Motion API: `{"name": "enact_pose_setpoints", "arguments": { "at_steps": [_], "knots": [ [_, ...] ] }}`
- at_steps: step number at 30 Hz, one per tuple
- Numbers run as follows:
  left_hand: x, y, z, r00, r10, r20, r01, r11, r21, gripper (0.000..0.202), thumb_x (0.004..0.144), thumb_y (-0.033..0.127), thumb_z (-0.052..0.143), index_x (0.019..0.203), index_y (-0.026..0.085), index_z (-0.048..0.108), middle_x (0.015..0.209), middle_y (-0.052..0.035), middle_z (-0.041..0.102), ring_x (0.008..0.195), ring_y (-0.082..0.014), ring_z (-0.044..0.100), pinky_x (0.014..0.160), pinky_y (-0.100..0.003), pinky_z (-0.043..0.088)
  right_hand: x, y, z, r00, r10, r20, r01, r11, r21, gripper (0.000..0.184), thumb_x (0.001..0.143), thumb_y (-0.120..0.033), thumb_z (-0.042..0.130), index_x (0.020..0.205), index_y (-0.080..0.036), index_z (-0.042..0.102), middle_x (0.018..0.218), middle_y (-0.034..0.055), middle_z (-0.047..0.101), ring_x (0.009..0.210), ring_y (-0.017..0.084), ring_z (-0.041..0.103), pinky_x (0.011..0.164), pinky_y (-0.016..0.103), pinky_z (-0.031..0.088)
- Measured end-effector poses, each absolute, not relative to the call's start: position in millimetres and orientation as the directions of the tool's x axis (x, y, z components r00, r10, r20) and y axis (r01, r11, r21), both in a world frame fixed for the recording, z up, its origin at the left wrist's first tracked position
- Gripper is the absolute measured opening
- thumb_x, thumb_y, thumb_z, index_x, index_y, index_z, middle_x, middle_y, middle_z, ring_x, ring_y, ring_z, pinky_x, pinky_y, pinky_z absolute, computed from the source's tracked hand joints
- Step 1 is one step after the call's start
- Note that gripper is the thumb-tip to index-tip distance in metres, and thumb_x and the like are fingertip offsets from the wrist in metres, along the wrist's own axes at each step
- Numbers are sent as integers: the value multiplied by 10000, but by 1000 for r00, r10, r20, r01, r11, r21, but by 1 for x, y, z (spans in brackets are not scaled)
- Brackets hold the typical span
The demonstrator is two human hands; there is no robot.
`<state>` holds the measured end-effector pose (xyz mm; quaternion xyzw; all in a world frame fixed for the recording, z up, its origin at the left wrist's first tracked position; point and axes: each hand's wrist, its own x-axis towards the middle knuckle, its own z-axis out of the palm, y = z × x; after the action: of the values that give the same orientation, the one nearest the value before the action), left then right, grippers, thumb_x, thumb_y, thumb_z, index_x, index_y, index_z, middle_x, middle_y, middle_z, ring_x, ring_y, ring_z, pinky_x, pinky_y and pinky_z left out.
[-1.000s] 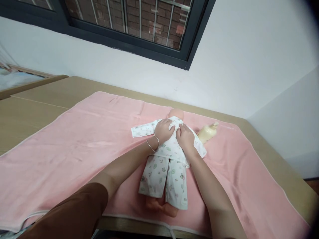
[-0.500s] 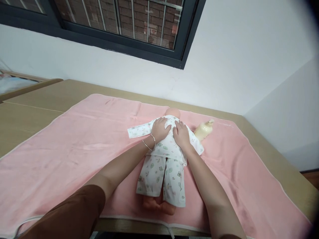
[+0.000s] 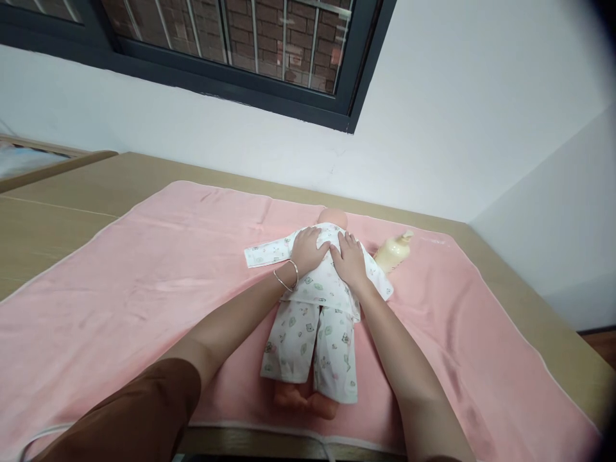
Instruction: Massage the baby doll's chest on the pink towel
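Note:
A baby doll (image 3: 333,219) lies on a pink blanket (image 3: 144,269), its head toward the wall and its bare feet toward me. It wears a white printed top (image 3: 322,282) and matching trousers (image 3: 291,340). Flat on the left side of the doll's upper body rests my left hand (image 3: 308,251), a bracelet (image 3: 287,284) at its wrist. My right hand (image 3: 350,262) lies flat on the right side, fingers toward the doll's head. The two thumbs nearly meet at the middle. A pale yellow pump bottle (image 3: 393,251) lies beside the doll's right-hand sleeve.
The blanket covers much of a wooden table (image 3: 91,192) set against a white wall (image 3: 423,115). A dark-framed window (image 3: 289,102) with bars is above it. At the far left a wooden edge (image 3: 58,170) rises beside some pale cloth.
The thumbs have come slightly closer together on the doll's upper body. The view has shifted a little; the doll and bottle stay where they were.

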<state>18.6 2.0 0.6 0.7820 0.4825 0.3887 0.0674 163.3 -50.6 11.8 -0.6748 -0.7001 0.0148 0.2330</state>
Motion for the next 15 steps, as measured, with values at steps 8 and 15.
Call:
{"name": "enact_pose_setpoints", "arguments": {
  "at_steps": [8, 15],
  "knots": [
    [18, 2, 1, 229, 802, 552, 687, -535, 492, 376, 868, 340, 589, 1195, 161, 629, 1240, -121, 674, 1216, -283, 585, 1118, -441, 407, 164, -51, 11, 18, 943, 332, 941, 96, -326, 603, 1022, -471, 306, 1504, -120, 397, 1572, 183, 370, 1486, 313, 288, 1203, 502, 196],
    [18, 1, 1, 225, 807, 545, 679, -531, 507, 371, 875, 347, 585, 1199, 172, 627, 1257, -118, 668, 1224, -279, 580, 1120, -449, 407, 165, -48, 9, 20, 943, 332, 941, 94, -324, 595, 1013, -468, 320, 1491, -126, 415, 1567, 176, 383, 1478, 307, 304, 1195, 510, 214]
  ]
}}
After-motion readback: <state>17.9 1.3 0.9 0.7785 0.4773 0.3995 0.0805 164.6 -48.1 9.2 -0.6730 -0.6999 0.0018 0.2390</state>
